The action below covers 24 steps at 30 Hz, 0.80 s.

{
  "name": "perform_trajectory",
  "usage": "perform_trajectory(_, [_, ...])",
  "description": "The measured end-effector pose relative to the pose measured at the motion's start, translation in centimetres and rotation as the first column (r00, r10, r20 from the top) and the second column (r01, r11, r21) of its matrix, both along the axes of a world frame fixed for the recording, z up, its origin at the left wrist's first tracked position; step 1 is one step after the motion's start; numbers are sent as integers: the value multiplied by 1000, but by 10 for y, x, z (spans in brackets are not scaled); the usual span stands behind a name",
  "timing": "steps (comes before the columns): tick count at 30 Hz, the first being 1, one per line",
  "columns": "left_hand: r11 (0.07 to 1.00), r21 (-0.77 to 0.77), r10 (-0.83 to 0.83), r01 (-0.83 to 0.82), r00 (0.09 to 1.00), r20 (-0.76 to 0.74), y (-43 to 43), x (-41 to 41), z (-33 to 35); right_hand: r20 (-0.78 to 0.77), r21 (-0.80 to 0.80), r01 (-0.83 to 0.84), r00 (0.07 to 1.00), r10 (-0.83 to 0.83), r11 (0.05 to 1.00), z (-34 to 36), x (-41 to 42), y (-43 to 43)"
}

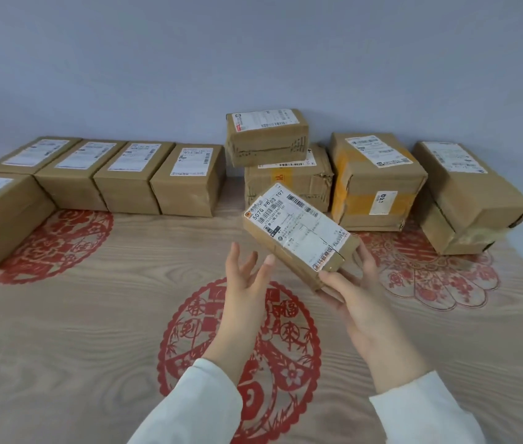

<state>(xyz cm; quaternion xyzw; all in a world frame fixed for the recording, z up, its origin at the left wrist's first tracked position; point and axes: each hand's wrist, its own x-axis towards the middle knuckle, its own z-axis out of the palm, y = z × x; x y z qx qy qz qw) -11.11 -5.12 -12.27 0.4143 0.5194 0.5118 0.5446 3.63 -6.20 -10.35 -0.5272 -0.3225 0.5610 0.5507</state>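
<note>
Head view: small labelled parcel (298, 230) held tilted above wooden table (77, 315), label up, in front of stacked cartons (289, 184). Gripped at near end by right hand (359, 293), thumb at corner, fingers along far side. Left hand (247, 280) spread, fingers straight, just beside parcel; contact unclear.

Matt cardboard parcel (298, 233), wood-grain table (93, 315)
</note>
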Motion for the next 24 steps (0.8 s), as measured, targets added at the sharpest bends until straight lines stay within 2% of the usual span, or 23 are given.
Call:
perform_trajectory(7, [985, 140, -97, 102, 994, -40, -11, 9, -17, 2, 141, 38, 999, -38, 989, -26, -26, -16])
perform_trajectory(10, [986, 155, -62, 64, 998, -17, -23, 6, -28, 31, 191, 46, 998, -53, 980, -36, -38, -34])
perform_trajectory(13, [986, 163, -46, 41, 999, 24, -41, -4, -36, 60, 184, 8, 998, -19, 983, -44, -41, -57])
perform_trajectory(16, [980, 169, -115, 108, 993, 31, -61, -19, -37, -2, 160, -5, 1000, 5, 987, -45, -35, -83])
perform_trajectory(20, [959, 178, -218, 220, 975, -29, -91, -32, -40, 39, 156, -130, 991, 126, 979, -48, -27, -112])
perform_trajectory(24, [954, 170, -239, 245, 969, -59, -115, -39, -47, 73, 172, -112, 992, 101, 979, -60, -34, -133])
